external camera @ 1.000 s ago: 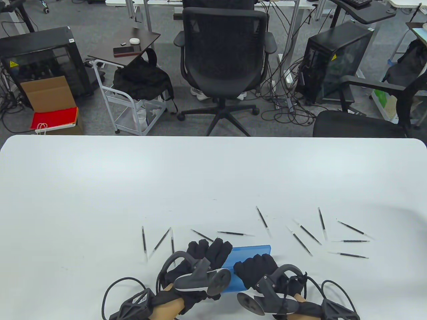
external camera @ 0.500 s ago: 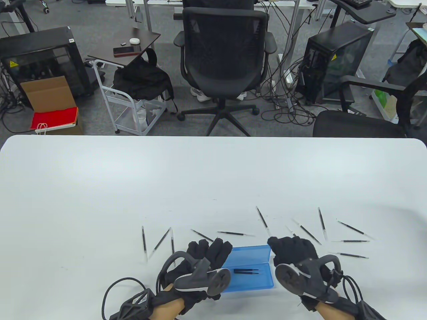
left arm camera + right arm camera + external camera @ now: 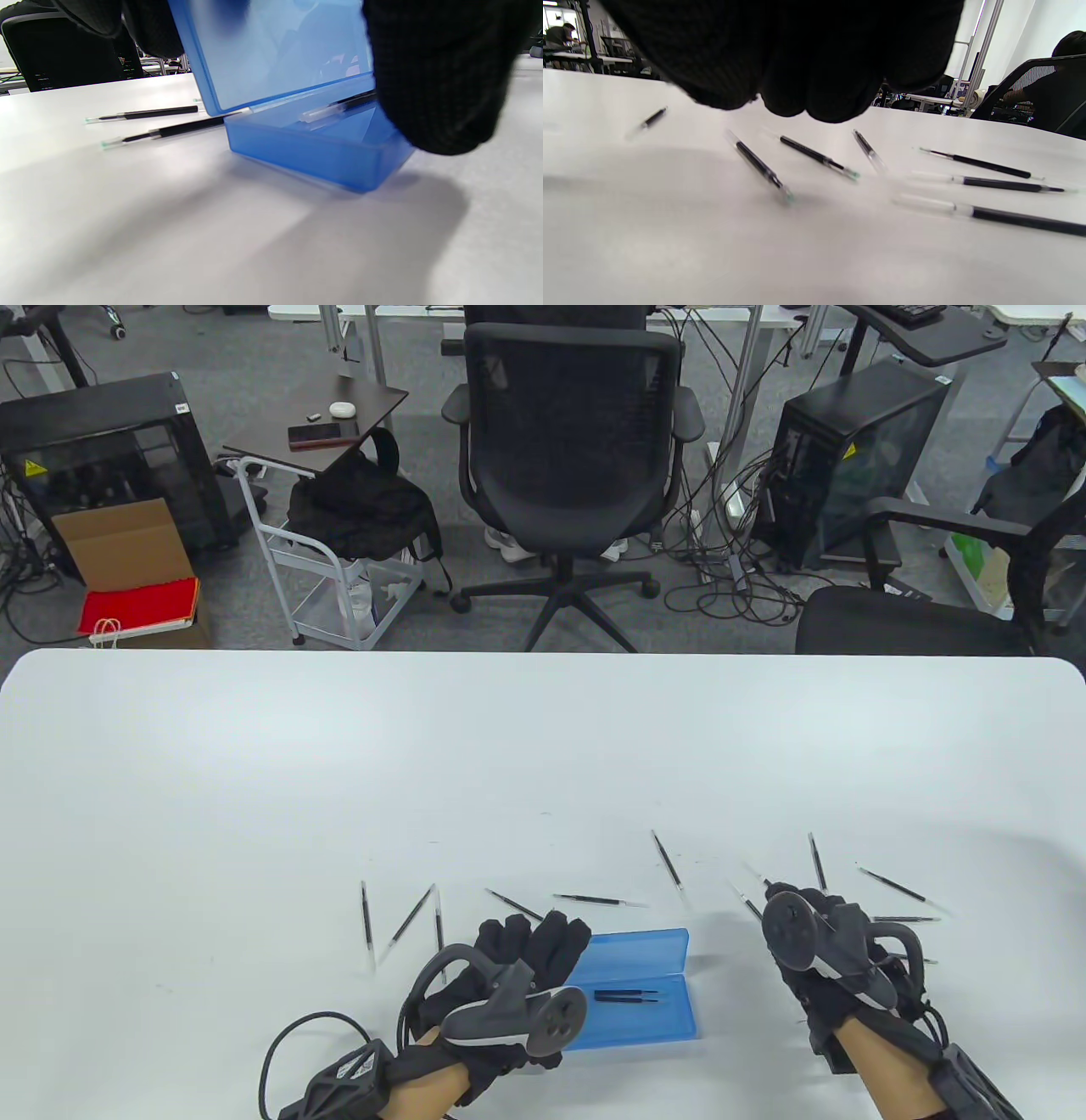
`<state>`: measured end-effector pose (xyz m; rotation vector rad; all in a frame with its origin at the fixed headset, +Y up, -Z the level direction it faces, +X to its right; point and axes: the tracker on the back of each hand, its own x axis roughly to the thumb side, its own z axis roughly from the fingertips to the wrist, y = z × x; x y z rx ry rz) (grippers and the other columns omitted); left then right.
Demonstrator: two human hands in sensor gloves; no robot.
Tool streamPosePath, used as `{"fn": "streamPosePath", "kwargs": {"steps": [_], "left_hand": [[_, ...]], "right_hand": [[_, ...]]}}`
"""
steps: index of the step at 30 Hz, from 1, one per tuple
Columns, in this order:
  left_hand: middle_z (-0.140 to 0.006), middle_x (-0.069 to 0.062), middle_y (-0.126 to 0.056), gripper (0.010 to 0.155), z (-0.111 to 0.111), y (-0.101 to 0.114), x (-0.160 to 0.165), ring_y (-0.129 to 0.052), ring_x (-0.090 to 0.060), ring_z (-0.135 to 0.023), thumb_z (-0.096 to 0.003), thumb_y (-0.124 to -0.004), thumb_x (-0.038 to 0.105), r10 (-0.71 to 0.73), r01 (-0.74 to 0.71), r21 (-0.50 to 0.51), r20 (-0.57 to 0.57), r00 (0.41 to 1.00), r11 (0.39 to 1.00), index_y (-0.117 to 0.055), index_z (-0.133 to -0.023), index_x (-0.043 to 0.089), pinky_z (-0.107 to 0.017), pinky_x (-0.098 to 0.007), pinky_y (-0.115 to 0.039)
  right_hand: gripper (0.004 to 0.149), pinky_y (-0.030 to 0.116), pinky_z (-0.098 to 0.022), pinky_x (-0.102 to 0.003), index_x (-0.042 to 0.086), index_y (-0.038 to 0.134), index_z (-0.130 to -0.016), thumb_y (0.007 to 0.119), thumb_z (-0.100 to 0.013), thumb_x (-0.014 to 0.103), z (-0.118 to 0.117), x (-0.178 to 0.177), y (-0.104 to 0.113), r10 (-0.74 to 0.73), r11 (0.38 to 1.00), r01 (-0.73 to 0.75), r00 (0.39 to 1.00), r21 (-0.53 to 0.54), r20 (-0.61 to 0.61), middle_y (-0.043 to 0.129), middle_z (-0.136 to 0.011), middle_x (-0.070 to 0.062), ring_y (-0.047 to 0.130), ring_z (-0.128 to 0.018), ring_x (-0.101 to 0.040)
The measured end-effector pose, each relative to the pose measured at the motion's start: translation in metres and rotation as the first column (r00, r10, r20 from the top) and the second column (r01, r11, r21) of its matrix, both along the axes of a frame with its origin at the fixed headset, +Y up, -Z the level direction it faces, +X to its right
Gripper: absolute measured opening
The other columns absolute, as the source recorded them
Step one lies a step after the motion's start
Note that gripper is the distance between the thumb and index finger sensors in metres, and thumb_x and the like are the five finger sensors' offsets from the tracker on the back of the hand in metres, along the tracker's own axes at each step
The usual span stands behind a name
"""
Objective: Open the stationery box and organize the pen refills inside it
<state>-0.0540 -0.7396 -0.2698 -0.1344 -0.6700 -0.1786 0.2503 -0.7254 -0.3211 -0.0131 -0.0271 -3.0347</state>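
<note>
The blue stationery box [image 3: 670, 1014] lies open near the front edge, its lid [image 3: 636, 942] raised at the back. One black refill [image 3: 628, 995] lies inside it. My left hand [image 3: 530, 946] grips the lid's left end; in the left wrist view the lid [image 3: 275, 55] sits between my fingers [image 3: 140, 25] and thumb [image 3: 432, 76]. My right hand [image 3: 814, 916] hovers over the scattered refills [image 3: 891, 885] to the right of the box. Its bunched fingertips [image 3: 797, 84] hang just above several refills [image 3: 816, 159] and hold nothing.
More loose refills [image 3: 411, 916] lie left of and behind the box, one [image 3: 598, 900] just beyond the lid and another [image 3: 668, 861] further back. Black office chairs [image 3: 577, 449] stand past the table's far edge [image 3: 543, 653].
My right hand left the box and swung right, over the refills there. A refill that it covered now shows inside the box. The left hand and lid have stayed put.
</note>
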Motion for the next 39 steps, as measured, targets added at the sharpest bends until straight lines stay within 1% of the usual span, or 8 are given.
{"fn": "streamPosePath", "kwargs": {"steps": [4,7,14,28,34,39], "left_hand": [[-0.126,-0.019,-0.024,0.128,0.0,0.0,0.0,-0.057,-0.058,-0.107,-0.0328,-0.09,0.067,0.0,0.0,0.0,0.0,1.0,1.0,-0.009,-0.116,0.013,-0.075,-0.072,-0.052],[-0.126,-0.019,-0.024,0.128,-0.001,0.0,0.0,-0.057,-0.058,-0.107,-0.0328,-0.09,0.067,0.002,-0.002,-0.002,0.0,1.0,1.0,-0.009,-0.116,0.013,-0.075,-0.072,-0.052],[-0.126,-0.019,-0.024,0.127,-0.001,0.0,0.0,-0.057,-0.058,-0.106,-0.0329,-0.09,0.067,0.004,-0.004,-0.003,0.001,1.0,1.0,-0.01,-0.116,0.013,-0.075,-0.072,-0.052],[-0.126,-0.019,-0.024,0.127,-0.001,0.0,-0.001,-0.057,-0.058,-0.107,-0.033,-0.09,0.067,0.004,-0.004,-0.003,0.001,1.0,1.0,-0.009,-0.116,0.013,-0.075,-0.072,-0.052],[-0.126,-0.019,-0.024,0.127,-0.001,0.0,-0.001,-0.057,-0.058,-0.106,-0.0329,-0.09,0.067,0.004,-0.004,-0.003,0.001,1.0,1.0,-0.01,-0.116,0.013,-0.075,-0.072,-0.052],[-0.126,-0.019,-0.024,0.127,-0.001,0.0,-0.001,-0.057,-0.058,-0.107,-0.0329,-0.09,0.067,0.004,-0.004,-0.003,0.001,1.0,1.0,-0.009,-0.116,0.013,-0.075,-0.072,-0.052]], "right_hand": [[0.06,0.078,-0.064,-0.056,0.017,0.074,-0.101,0.091,-0.046,0.035,-0.008,-0.005,-0.012,0.055,0.998,-0.054,0.998,-0.034,0.033,0.096,-0.087,-0.009,0.099,-0.07,-0.031],[0.06,0.078,-0.064,-0.056,0.017,0.074,-0.101,0.091,-0.047,0.035,-0.012,-0.007,-0.018,0.069,0.996,-0.066,0.997,-0.06,0.043,0.096,-0.087,-0.009,0.099,-0.07,-0.03],[0.058,0.079,-0.063,-0.055,0.018,0.075,-0.1,0.091,-0.047,0.034,-0.015,-0.009,-0.027,0.116,0.991,-0.112,0.992,-0.07,0.047,0.097,-0.086,-0.008,0.098,-0.069,-0.03],[0.052,0.081,-0.061,-0.055,0.018,0.079,-0.096,0.091,-0.047,0.031,-0.015,-0.012,-0.025,0.146,0.989,-0.144,0.987,-0.034,0.064,0.099,-0.081,-0.007,0.1,-0.064,-0.027],[0.051,0.083,-0.059,-0.055,0.017,0.08,-0.095,0.092,-0.047,0.03,-0.016,-0.017,-0.026,0.186,0.982,-0.185,0.98,-0.024,0.07,0.1,-0.078,-0.007,0.101,-0.062,-0.027],[0.052,0.084,-0.058,-0.055,0.016,0.081,-0.094,0.093,-0.046,0.031,-0.018,-0.017,-0.026,0.175,0.985,-0.175,0.982,-0.012,0.065,0.101,-0.076,-0.008,0.102,-0.059,-0.027]]}}
